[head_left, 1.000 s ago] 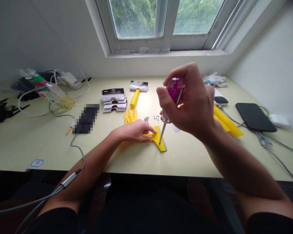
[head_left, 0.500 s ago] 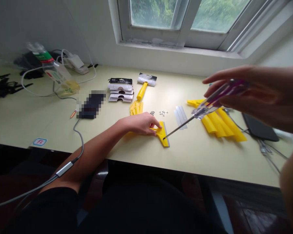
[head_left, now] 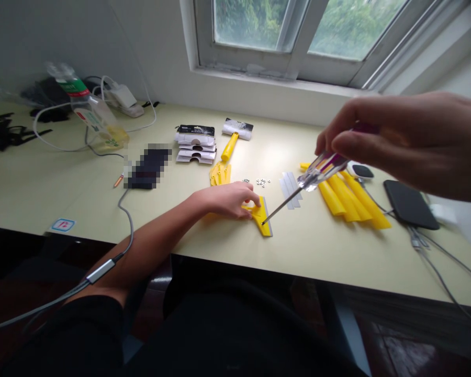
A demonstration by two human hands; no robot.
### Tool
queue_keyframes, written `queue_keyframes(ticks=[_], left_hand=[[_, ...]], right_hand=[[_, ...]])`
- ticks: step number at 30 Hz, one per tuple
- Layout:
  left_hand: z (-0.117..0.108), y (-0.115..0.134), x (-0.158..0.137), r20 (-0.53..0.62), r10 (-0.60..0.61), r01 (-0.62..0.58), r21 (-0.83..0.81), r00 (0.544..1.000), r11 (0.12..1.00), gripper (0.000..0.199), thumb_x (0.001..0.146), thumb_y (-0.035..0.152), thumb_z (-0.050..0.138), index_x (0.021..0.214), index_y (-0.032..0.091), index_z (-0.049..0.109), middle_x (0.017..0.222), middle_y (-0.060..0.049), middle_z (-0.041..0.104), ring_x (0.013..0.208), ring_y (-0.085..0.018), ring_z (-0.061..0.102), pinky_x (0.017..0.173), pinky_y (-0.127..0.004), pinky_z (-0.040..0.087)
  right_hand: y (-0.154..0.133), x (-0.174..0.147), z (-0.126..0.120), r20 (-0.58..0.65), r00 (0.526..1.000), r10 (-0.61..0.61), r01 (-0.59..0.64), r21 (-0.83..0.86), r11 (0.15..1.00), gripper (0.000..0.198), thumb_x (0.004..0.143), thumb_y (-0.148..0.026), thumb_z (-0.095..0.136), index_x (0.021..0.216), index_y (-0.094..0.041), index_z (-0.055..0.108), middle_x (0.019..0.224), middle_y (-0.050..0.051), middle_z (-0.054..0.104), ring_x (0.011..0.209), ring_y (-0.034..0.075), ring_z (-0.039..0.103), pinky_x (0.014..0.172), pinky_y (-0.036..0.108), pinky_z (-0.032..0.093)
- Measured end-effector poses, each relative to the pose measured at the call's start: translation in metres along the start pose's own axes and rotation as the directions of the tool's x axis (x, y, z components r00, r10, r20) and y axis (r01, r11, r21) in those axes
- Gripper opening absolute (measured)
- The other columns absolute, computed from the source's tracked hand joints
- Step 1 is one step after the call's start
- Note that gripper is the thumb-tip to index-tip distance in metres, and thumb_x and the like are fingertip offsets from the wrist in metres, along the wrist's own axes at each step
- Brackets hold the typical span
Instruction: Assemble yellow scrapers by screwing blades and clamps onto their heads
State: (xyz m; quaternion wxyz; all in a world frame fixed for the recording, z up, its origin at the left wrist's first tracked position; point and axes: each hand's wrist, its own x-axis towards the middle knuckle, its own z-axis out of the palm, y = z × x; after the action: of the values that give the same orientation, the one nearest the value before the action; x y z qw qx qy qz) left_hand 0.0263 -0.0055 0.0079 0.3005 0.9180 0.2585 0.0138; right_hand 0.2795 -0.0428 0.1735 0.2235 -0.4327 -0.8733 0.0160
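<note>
My left hand (head_left: 233, 200) grips a yellow scraper head (head_left: 262, 217) flat on the table, its thumb and fingers closed on the narrow end. A thin grey blade edge runs along the scraper's right side. My right hand (head_left: 400, 139) is wrapped round the clear and purple handle of a screwdriver (head_left: 286, 200). The screwdriver slants down to the left, and its tip meets the scraper near the lower end. Small nuts (head_left: 263, 182) and screws (head_left: 246, 181) lie just beyond my left hand. Several flat blades (head_left: 290, 190) rest to the right of the scraper.
Yellow handles (head_left: 347, 201) lie right of the blades, near a black phone-like slab (head_left: 411, 204) with cables. Behind my left hand are yellow scraper parts (head_left: 220, 174), stacked packages (head_left: 195, 144) and a yellow-handled scraper (head_left: 230, 146). A tilted bottle (head_left: 98, 123) stands at the left.
My right hand has turned on the screwdriver handle and shifted slightly left, its fingers now wrapped closer round it. The tip stays on the scraper. My left hand has hardly moved.
</note>
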Motion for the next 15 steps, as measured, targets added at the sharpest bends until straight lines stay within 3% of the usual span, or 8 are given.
queue_keyframes(ticks=[2, 5, 9, 13, 15], left_hand=[[0.003, 0.000, 0.000, -0.055, 0.047, -0.048, -0.015, 0.997, 0.999, 0.038, 0.080, 0.024, 0.068, 0.118, 0.021, 0.069, 0.109, -0.009, 0.058, 0.096, -0.021, 0.057, 0.089, -0.033, 0.046], [0.009, 0.004, 0.004, -0.183, 0.184, -0.206, -0.111, 0.966, 0.972, 0.040, 0.082, 0.021, 0.066, 0.122, 0.020, 0.067, 0.117, -0.011, 0.059, 0.106, -0.022, 0.058, 0.098, -0.036, 0.045], [0.018, 0.014, 0.011, -0.245, 0.369, -0.436, -0.349, 0.897, 0.829, 0.039, 0.087, 0.019, 0.062, 0.126, 0.021, 0.065, 0.127, -0.010, 0.064, 0.117, -0.022, 0.059, 0.105, -0.035, 0.043], [0.028, 0.018, 0.016, -0.215, 0.303, -0.371, -0.515, 0.928, 0.773, 0.028, 0.094, 0.019, 0.054, 0.118, 0.018, 0.068, 0.105, -0.008, 0.075, 0.099, -0.017, 0.068, 0.092, -0.029, 0.050], [0.033, 0.018, 0.017, -0.219, 0.224, -0.309, -0.531, 0.950, 0.789, 0.020, 0.093, 0.021, 0.058, 0.107, 0.017, 0.072, 0.094, -0.006, 0.076, 0.088, -0.015, 0.069, 0.085, -0.026, 0.051]], right_hand=[[-0.007, 0.002, 0.006, 0.123, 0.987, -0.099, 0.114, -0.118, 0.987, 0.039, 0.088, -0.064, 0.047, 0.089, -0.030, 0.065, 0.069, -0.002, 0.070, 0.051, 0.012, 0.060, 0.042, 0.029, 0.042], [-0.009, -0.003, 0.007, 0.120, 0.978, -0.172, 0.191, -0.172, 0.966, 0.032, 0.087, -0.058, 0.049, 0.104, -0.033, 0.060, 0.076, -0.001, 0.069, 0.057, 0.014, 0.061, 0.050, 0.033, 0.045], [-0.017, -0.015, 0.001, 0.188, 0.977, -0.106, 0.136, -0.157, 0.978, 0.028, 0.088, -0.047, 0.047, 0.114, -0.038, 0.054, 0.092, 0.001, 0.069, 0.070, 0.019, 0.064, 0.064, 0.041, 0.052], [-0.032, -0.023, 0.002, 0.166, 0.986, -0.017, 0.011, 0.036, 0.999, 0.030, 0.089, -0.054, 0.051, 0.113, -0.037, 0.057, 0.104, 0.001, 0.068, 0.083, 0.021, 0.068, 0.061, 0.037, 0.053], [-0.034, -0.024, 0.005, 0.073, 0.994, 0.084, -0.079, -0.076, 0.994, 0.038, 0.093, -0.061, 0.040, 0.114, -0.035, 0.058, 0.095, 0.001, 0.070, 0.075, 0.019, 0.067, 0.056, 0.034, 0.047]])
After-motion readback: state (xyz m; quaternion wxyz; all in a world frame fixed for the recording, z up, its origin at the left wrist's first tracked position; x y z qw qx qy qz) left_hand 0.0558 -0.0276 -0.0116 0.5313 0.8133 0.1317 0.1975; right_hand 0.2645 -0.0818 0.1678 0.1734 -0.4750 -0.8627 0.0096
